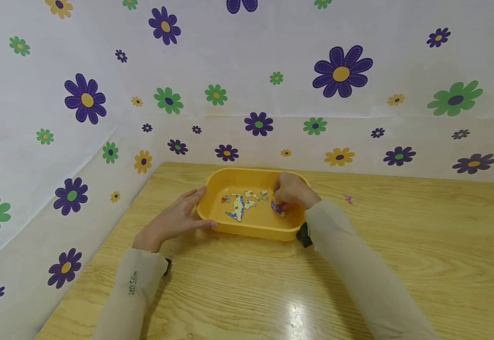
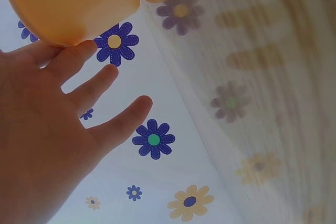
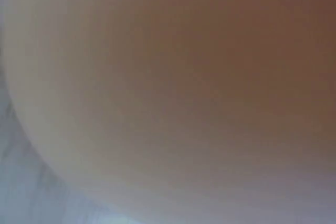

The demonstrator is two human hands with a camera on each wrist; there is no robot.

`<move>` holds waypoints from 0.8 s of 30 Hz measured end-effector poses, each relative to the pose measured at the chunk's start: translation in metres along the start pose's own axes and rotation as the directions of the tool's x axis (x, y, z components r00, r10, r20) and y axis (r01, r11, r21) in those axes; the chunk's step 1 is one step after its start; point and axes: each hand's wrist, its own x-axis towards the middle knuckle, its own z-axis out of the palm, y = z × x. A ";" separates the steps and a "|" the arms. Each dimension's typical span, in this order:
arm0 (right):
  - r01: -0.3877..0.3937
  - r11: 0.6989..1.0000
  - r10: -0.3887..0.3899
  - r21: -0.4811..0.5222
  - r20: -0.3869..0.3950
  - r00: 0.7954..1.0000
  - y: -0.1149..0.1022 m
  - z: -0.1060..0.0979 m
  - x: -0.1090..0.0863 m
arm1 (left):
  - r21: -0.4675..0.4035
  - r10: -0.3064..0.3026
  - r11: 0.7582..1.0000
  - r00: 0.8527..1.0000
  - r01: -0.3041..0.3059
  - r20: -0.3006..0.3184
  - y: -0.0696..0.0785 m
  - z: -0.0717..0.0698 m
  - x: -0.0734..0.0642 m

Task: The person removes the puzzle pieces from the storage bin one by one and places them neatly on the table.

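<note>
Tray access: open from above; the yellow tray's raised walls block level entry.
Tray floor: bare strip at front, between the blue-and-white cutout and the purple piece.
Right end: obstructed by the right hand.
Left end: obstructed by the left hand.
Rear: patterned backdrop just behind the tray.
Front: table passage between both sleeves.
Right side: wide passage; small pink piece near the sleeve.

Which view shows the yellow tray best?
The head view: the yellow tray shows there with its rim and inside. The left wrist view catches only part of it; the right wrist view is too blurred to tell.
</note>
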 end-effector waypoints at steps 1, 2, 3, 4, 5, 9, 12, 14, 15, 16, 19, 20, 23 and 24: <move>0.002 1.000 -0.002 -0.006 -0.005 1.000 0.000 0.001 0.000 | -0.001 -0.001 1.000 1.000 0.001 0.000 0.000 0.000 0.000; 0.003 1.000 -0.003 -0.004 -0.009 1.000 0.001 0.003 -0.001 | -0.001 -0.004 1.000 1.000 0.004 0.000 0.000 0.000 0.000; 0.000 1.000 0.000 0.005 -0.012 1.000 0.001 0.004 -0.001 | -0.001 -0.007 1.000 1.000 0.007 0.001 0.000 0.000 0.000; -0.004 1.000 0.005 0.015 -0.016 1.000 0.002 0.005 -0.001 | -0.003 -0.011 1.000 1.000 0.011 0.003 0.001 0.000 0.000; -0.008 1.000 0.009 0.021 -0.016 1.000 0.002 0.006 -0.001 | -0.003 -0.014 1.000 1.000 0.014 0.003 0.001 0.000 0.000; -0.014 0.999 0.015 0.044 -0.017 1.000 0.002 0.008 -0.001 | -0.010 -0.027 1.000 1.000 0.027 0.004 0.001 0.000 0.000; -0.006 1.000 0.007 0.017 -0.013 1.000 0.002 0.008 -0.001 | -0.014 -0.025 1.000 1.000 0.025 0.003 0.001 0.000 0.000; 0.003 1.000 -0.003 -0.007 -0.015 1.000 0.003 0.009 0.000 | -0.016 -0.021 1.000 1.000 0.021 0.006 0.001 0.000 0.000; 0.011 1.000 -0.012 -0.028 -0.017 1.000 0.003 0.009 -0.001 | -0.015 -0.020 1.000 1.000 0.021 0.007 0.002 0.000 0.000; 0.021 0.999 -0.022 -0.049 -0.022 1.000 0.002 0.009 -0.001 | -0.017 -0.018 1.000 1.000 0.018 0.007 0.001 0.000 0.000; 0.051 0.993 -0.054 -0.102 -0.034 0.998 0.003 0.011 -0.001 | -0.014 -0.013 1.000 1.000 0.013 0.007 0.001 0.000 0.000; 0.060 0.991 -0.065 -0.120 -0.036 0.997 0.003 0.011 -0.002 | -0.012 -0.012 1.000 1.000 0.012 0.006 0.000 0.000 0.000; 0.070 0.988 -0.075 -0.140 -0.036 0.997 0.003 0.012 -0.002 | -0.008 -0.014 1.000 1.000 0.014 0.006 0.000 0.000 0.000; 0.070 0.988 -0.075 -0.141 -0.034 0.997 0.004 0.012 -0.002 | -0.009 -0.015 1.000 1.000 0.015 0.007 0.000 0.000 0.000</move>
